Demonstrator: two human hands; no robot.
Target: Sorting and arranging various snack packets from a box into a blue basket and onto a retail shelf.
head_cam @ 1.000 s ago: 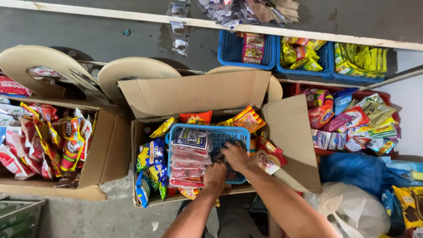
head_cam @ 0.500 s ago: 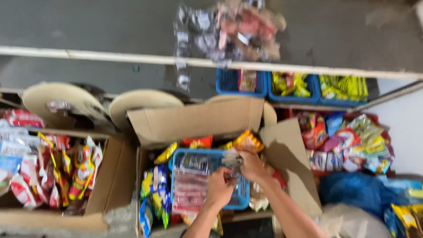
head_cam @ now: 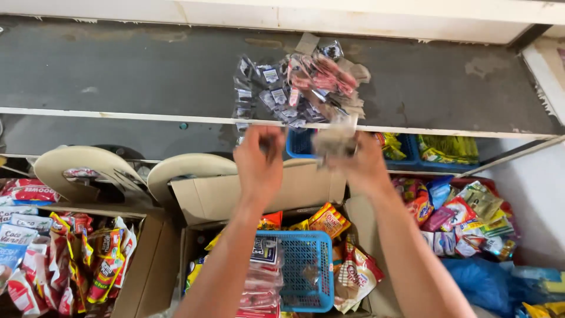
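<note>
Grey shelf (head_cam: 147, 76) already carries a sachet pile (head_cam: 300, 79). Right hand (head_cam: 359, 162) clenched on a blurred sachet bundle (head_cam: 335, 141) just below that pile; left hand (head_cam: 259, 162) grip unclear. Blue basket (head_cam: 303, 271) lower down looks nearly emptied.

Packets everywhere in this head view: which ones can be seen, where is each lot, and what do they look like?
Sachet strip: in the right hand, greyish, blurred.
Left hand: raised beside it; grip unclear.
Sachet pile: on the dark shelf, small silver and red squares.
Blue basket: in the middle carton, red-and-clear flat packs at its left.
Snack bags: left carton, red, yellow, white.
Mixed pouches: right, pink, blue, green.
</note>
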